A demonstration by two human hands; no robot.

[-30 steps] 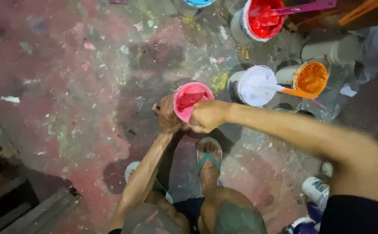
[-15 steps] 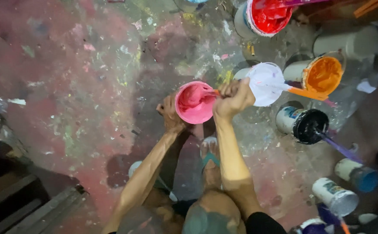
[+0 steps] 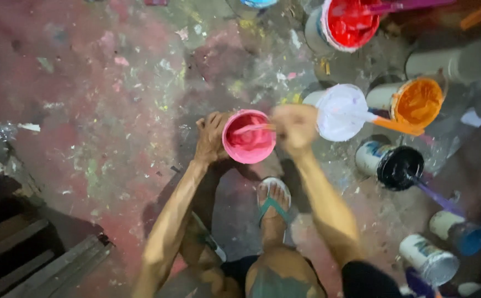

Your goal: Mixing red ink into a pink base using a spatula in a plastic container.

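A small cup of pink paint [image 3: 249, 138] is held over the paint-spattered floor. My left hand [image 3: 210, 138] grips its left side. My right hand [image 3: 294, 128] is closed around a stirring stick [image 3: 251, 128] whose tip dips into the pink paint. The right hand is blurred by motion. My sandalled foot [image 3: 273, 201] is planted just below the cup.
Open paint cans stand to the right: white [image 3: 341, 112], orange [image 3: 417, 102], red [image 3: 351, 23] and black [image 3: 399, 166], some with sticks in them. A blue-lidded can [image 3: 461, 232] and a lying can [image 3: 428, 259] are lower right. Wooden boards [image 3: 47, 265] lie lower left.
My right arm has swung in from the right to sit directly over my knee, and the hand now stirs the stick in the pink cup. More cans have come into view at right.
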